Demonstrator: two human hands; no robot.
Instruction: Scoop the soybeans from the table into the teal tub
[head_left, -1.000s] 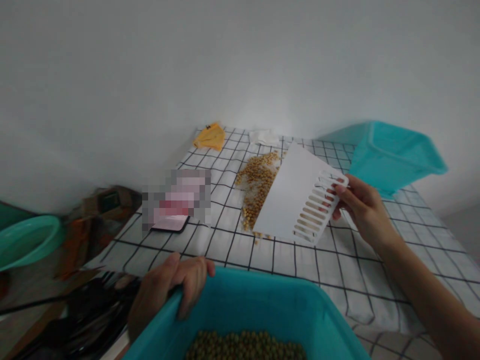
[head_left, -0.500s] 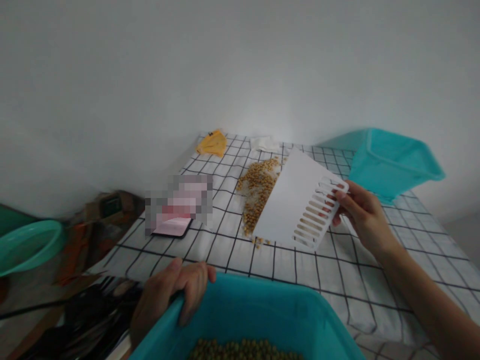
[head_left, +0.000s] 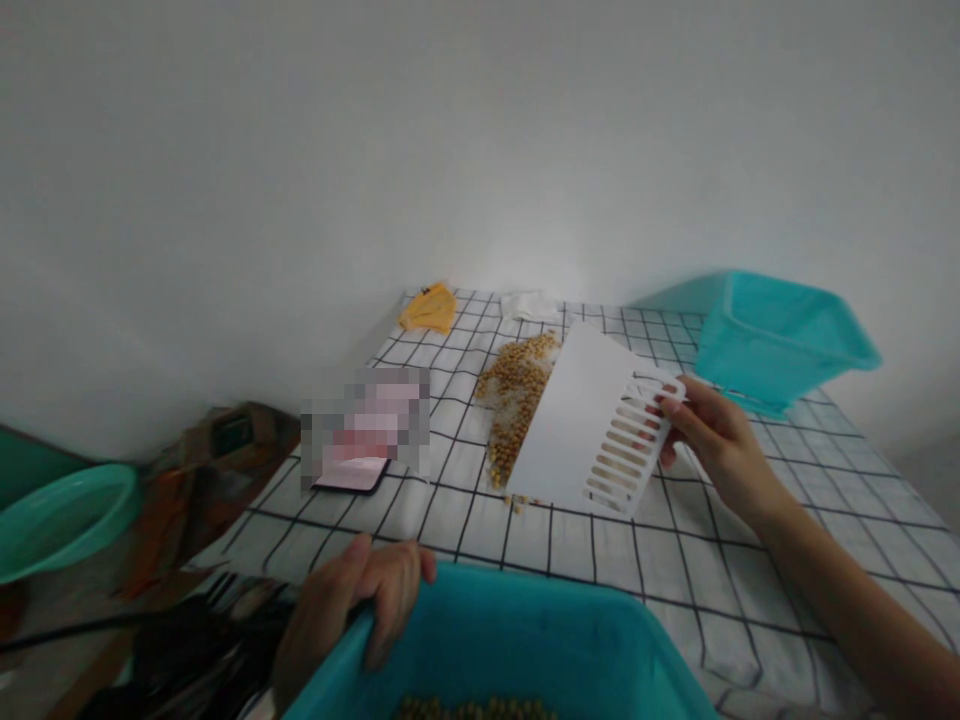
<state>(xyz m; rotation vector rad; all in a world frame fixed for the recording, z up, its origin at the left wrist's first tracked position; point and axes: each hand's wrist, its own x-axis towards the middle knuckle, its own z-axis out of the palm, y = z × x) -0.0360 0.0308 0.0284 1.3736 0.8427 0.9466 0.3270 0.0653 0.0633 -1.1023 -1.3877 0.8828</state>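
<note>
My right hand pinches the slotted edge of a white plastic scraper board. The board slants over the checked cloth, its solid edge along a spread of yellowish beans and covering part of them. Below, my left hand has its fingers hooked over the left rim of a teal plastic bin. Greenish beans lie in the bottom of that bin, mostly cut off by the picture's lower edge.
A second teal bin stands tilted at the back right of the checked tablecloth. A phone, partly pixelated, lies left. An orange cloth and white tissue are near the wall. A green basin sits lower left.
The view has shifted, so the whole scene sits slightly lower in the picture. The scraper board stays beside the beans with at most a small shift, and both hands keep their hold.
</note>
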